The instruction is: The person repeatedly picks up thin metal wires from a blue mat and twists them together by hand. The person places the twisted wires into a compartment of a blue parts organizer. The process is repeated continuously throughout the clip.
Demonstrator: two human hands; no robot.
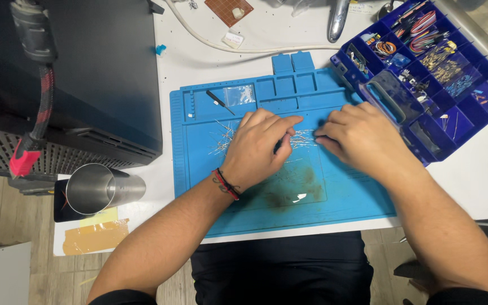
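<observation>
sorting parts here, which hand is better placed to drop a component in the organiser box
Right, probably. The right hand lies beside the blue organiser box at the mat's right edge; the left hand sits mid-mat over the wire-leaded components.

1. A black case (86, 68) fills the worktop (481, 181) at 10 o'clock, a braided cable (40, 96) with a red end hanging down its front.
2. A steel cup (100, 189) lies on its side at 8 o'clock, with yellow tape (94, 234) just below it.
3. A blue parts box (430, 73) sits open at 2 o'clock, its compartments holding wires and small parts.
4. A white cord (244, 48) curves along 12 o'clock, near a brown board (228, 8).
</observation>
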